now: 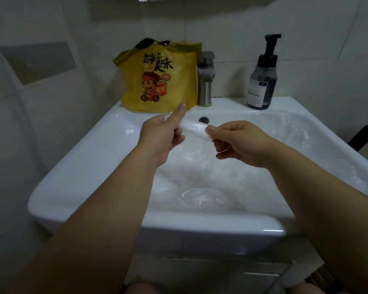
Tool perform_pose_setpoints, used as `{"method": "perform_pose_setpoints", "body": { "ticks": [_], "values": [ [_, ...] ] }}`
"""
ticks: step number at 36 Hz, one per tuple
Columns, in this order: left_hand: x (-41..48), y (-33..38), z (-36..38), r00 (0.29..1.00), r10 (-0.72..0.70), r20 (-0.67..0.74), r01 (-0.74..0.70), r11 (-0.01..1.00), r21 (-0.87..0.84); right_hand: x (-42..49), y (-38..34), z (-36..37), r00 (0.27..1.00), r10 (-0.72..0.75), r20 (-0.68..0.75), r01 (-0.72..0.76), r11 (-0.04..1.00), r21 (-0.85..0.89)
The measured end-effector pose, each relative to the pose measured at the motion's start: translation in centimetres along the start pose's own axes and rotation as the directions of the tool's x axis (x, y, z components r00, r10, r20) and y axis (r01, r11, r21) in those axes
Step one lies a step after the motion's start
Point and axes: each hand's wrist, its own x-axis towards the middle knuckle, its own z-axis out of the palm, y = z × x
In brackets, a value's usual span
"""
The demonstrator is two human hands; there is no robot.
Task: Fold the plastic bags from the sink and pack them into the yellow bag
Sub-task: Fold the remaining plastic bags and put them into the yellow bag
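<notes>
Pinching opposite ends of a strip-folded plastic bag, the left hand and right hand have fingers clamped on it over loose bags in the sink, seemingly mid-fold; next, double it and reach beyond the fingers to the yellow bag.

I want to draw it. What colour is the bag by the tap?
The bag is yellow, seen from the head view.

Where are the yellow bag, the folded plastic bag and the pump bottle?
yellow bag (157, 81): head view, printed front.
folded plastic bag (194, 127): head view, middle of the strip.
pump bottle (262, 85): head view, dark body.
</notes>
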Motion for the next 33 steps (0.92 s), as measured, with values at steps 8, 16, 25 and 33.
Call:
{"method": "perform_pose_setpoints", "body": {
  "ticks": [8,16,25,33],
  "values": [
    [1.4,3.7,-3.7,0.972,0.002,0.234,-0.021,0.996,0.081,2.1,-3.9,-0.1,0.999,-0.03,0.022,0.031,0.999,-0.019],
    [4.2,8.2,-4.3,0.971,0.221,0.086,-0.237,0.929,0.283,6.5,-8.6,1.4,0.982,-0.185,-0.048,0.174,0.969,-0.174],
    [9.5,14.3,-3.7,0.951,0.294,0.098,-0.307,0.85,0.428,12.4,-14.4,0.7,0.882,-0.352,-0.313,0.288,0.929,-0.234],
    [17.1,16.8,-5.0,0.858,0.51,-0.063,-0.391,0.728,0.563,18.4,-16.2,0.8,0.818,-0.464,-0.34,0.273,0.833,-0.48]
  ]
}}
